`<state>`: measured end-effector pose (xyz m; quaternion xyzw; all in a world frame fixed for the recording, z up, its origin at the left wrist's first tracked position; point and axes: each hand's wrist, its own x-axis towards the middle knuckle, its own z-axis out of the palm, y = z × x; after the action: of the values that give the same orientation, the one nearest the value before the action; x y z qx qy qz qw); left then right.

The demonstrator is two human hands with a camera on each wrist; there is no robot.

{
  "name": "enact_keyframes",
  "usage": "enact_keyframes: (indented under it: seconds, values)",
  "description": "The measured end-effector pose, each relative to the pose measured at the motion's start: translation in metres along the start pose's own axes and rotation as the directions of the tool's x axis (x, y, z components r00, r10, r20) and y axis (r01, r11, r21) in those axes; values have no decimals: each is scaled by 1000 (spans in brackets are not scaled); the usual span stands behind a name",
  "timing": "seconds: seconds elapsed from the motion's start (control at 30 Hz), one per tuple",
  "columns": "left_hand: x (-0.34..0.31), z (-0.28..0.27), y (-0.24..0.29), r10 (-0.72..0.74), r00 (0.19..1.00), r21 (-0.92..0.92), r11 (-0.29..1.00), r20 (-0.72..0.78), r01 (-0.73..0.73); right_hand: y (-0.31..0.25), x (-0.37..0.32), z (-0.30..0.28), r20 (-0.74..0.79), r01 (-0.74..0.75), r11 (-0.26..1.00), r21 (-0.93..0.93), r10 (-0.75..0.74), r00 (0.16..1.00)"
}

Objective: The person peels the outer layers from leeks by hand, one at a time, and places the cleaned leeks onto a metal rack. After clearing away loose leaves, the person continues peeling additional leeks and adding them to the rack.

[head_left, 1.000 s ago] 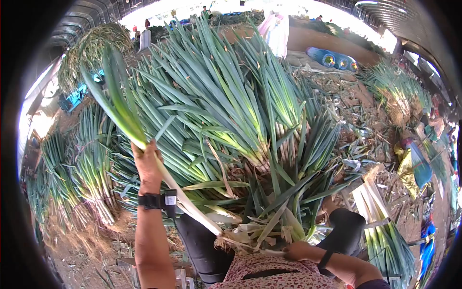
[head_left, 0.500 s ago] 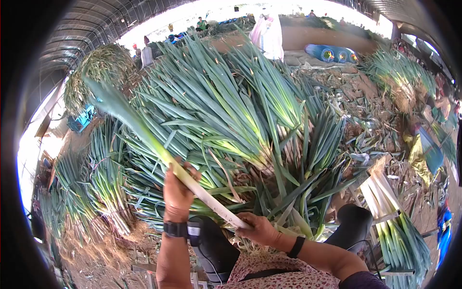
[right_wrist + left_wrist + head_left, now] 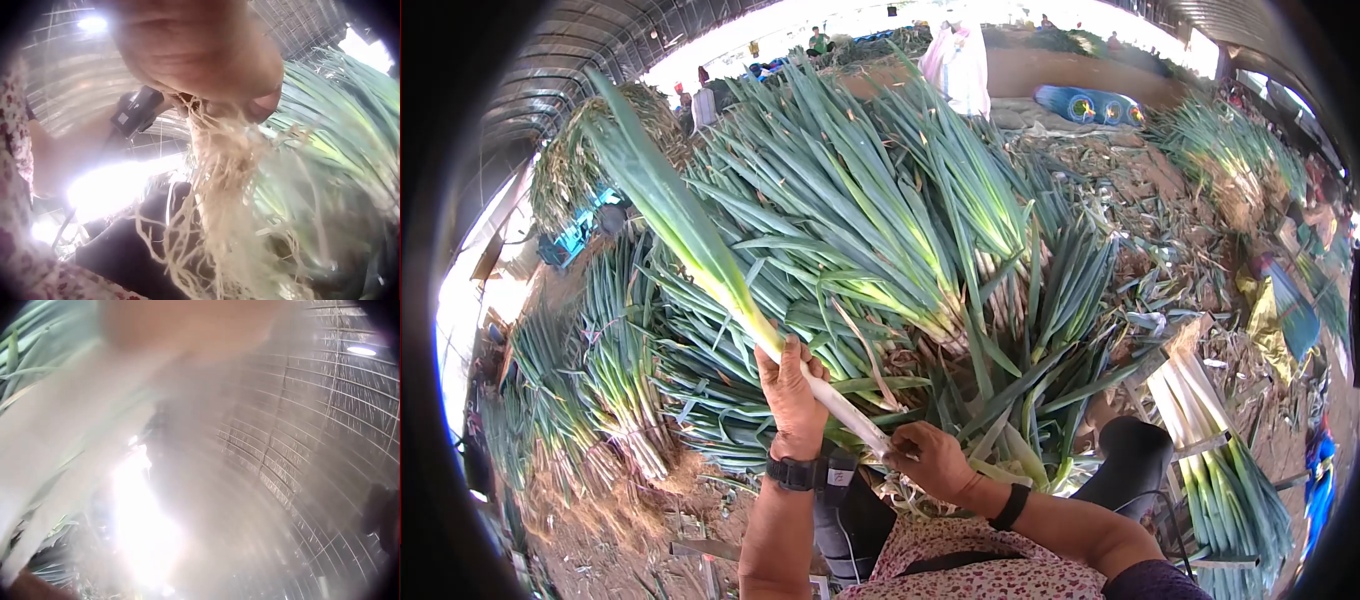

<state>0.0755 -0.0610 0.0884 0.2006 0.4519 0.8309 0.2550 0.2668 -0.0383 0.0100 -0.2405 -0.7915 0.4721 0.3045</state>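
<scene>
A long green onion (image 3: 685,225) slants across the head view, leaves up to the left and white shank down to the right. My left hand (image 3: 793,400) grips its white shank, thumb and fingers wrapped round it. At the root end, the fingers of my right hand (image 3: 932,462) pinch the base of the stalk. Pale stringy roots (image 3: 228,169) hang below that hand in the right wrist view. In the left wrist view the shank (image 3: 56,412) is a blurred pale band under the hand. Behind the stalk lies a big heap of green onions (image 3: 850,200).
More onion bundles (image 3: 615,380) stand at the left with their roots down. At the right, white-stemmed onions (image 3: 1200,420) rest in a metal rack. Leaf scraps (image 3: 1150,240) litter the ground. A white sack (image 3: 958,75) and blue net rolls (image 3: 1090,107) are farther back.
My left hand has come right and down along with the onion. My right hand has risen from the lap area to the onion's root end, and the stalk's leaves have swung upward.
</scene>
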Motion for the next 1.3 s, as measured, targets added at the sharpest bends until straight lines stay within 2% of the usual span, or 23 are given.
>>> enact_keyframes:
  seconds: [0.07,0.27,0.37,0.4,0.43,0.47,0.53,0.6,0.63,0.73,0.77,0.8,0.9,0.97,1.0,1.1,1.2,1.3]
  values:
    - [0,0,0,34,999,37,999,-14,-34,1,-1,2,-20,36,999,3,-36,999]
    - [-2,8,1,89,990,108,991,-106,-77,0,-4,4,-72,-22,998,53,26,997]
    - [0,7,0,146,977,144,982,-152,-124,7,-10,-1,27,21,998,-52,-20,999]
    - [0,10,3,167,971,150,978,-169,-142,11,-14,-3,298,58,991,-121,-19,954]
    - [0,12,6,187,965,158,975,-186,-159,15,-19,-6,546,110,978,-177,4,838]
    - [2,12,8,198,960,137,975,-196,-173,21,-26,-9,750,175,961,-214,46,660]
    - [8,8,15,218,952,100,975,-216,-200,55,-59,-13,879,181,957,-225,119,462]
    - [15,-6,20,275,947,155,956,-164,-250,69,-69,-40,775,146,915,-377,225,590]
    - [10,-2,28,247,954,163,962,-167,-220,64,-67,-48,712,118,887,-446,271,648]
    - [-3,4,32,206,964,151,972,-168,-181,23,-16,-42,383,-105,976,-191,172,908]
    - [-4,8,32,209,964,134,973,-162,-188,8,2,-37,234,-1,993,-121,30,972]
    - [-8,13,31,205,964,134,974,-170,-183,-3,16,-29,72,111,991,-67,-106,992]
    - [-18,20,24,240,961,146,965,-137,-220,-18,42,-10,77,60,997,-53,-56,995]
    - [-24,26,20,268,949,145,959,-168,-245,-17,42,0,78,71,986,-148,-60,995]
    - [-23,21,17,274,953,157,955,-127,-253,-16,42,4,78,77,978,-196,-62,995]
    - [-24,17,7,267,955,148,958,-131,-247,-13,39,8,72,64,971,-229,-49,996]
    - [-26,18,5,244,960,138,965,-139,-225,-6,37,9,0,110,978,-175,-112,994]
    - [-26,20,5,232,963,144,967,-136,-212,-4,37,6,14,47,986,-158,-45,999]
